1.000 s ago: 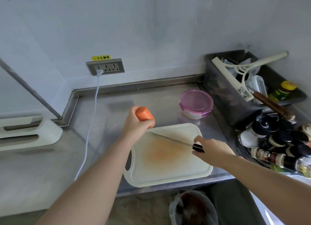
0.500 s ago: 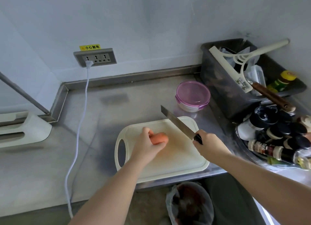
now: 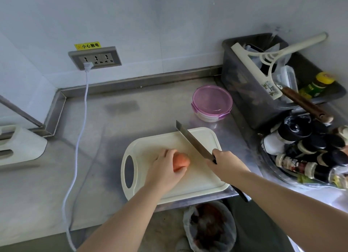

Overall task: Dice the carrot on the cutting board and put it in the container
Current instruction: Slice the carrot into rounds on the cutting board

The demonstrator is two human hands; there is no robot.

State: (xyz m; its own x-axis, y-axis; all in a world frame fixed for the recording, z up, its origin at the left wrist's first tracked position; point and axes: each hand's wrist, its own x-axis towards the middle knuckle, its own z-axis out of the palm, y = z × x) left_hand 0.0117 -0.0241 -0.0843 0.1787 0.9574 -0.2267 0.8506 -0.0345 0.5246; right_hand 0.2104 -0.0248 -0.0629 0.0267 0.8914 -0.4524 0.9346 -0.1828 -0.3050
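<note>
the left hand (image 3: 163, 171) grips the carrot stub (image 3: 180, 161) on the cutting board (image 3: 205, 178) while the right hand (image 3: 225, 165) clasps the raised knife (image 3: 194, 141), whose blade could nick fingertips since the stub is short and round.

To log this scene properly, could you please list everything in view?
counter: one, steel, along the wall
board: one, cream, counter's front edge
carrot: one, orange, on the board
knife: one, steel blade, over the board
container: one, pink lid, behind the board
tub: one, dark grey, back right
squeegee: one, cream, in the tub
bottles: several, dark-capped, right of the board
socket: one, grey, on the wall
cable: one, white, plugged into the socket
waste bin: one, lined, below the counter
left hand: grips the carrot
right hand: grips the knife
</note>
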